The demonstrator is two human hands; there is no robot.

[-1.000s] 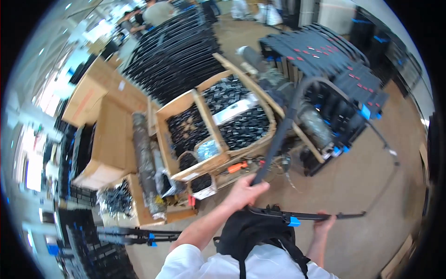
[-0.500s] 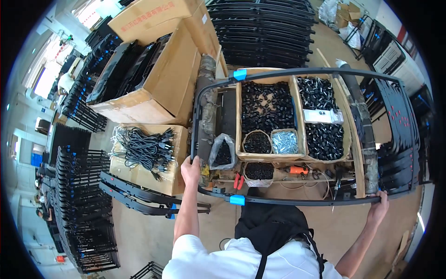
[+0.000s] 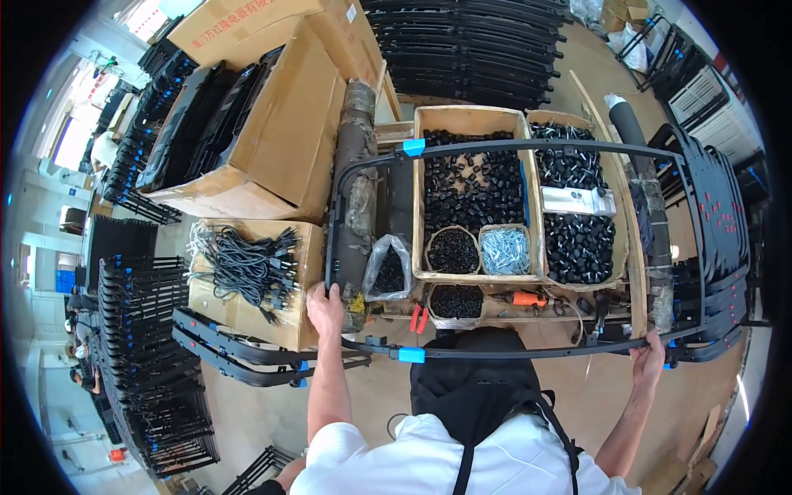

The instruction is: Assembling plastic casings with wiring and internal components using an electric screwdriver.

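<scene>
A large black frame (image 3: pixel 528 354) with rounded corners is held flat in front of me, above a workbench. Blue pieces sit on its near bar (image 3: pixel 412 355) and far bar (image 3: pixel 413 148). My left hand (image 3: pixel 325 312) is closed around the near left corner. At the near right part of the bar, my right hand (image 3: pixel 648 361) grips with bent fingers. Through the frame's opening show a wooden tray (image 3: pixel 419 206) of black plastic parts, a small box of silvery screws (image 3: pixel 505 251), and a second tray (image 3: pixel 623 247) of black-headed parts.
Red-handled pliers (image 3: pixel 419 318) and an orange tool (image 3: pixel 528 299) lie along the bench's near edge. Bundled black cables (image 3: pixel 247 264) rest on a carton at left, below an open carton (image 3: pixel 272 157) of black panels. Stacked frames (image 3: pixel 718 223) stand right. Another person's arm (image 3: pixel 289 472) shows at the lower edge.
The frame has shifted left, and its far bar now sits lower in view. Both hands moved left with it, still gripping. Another person's arm has come in at the lower left.
</scene>
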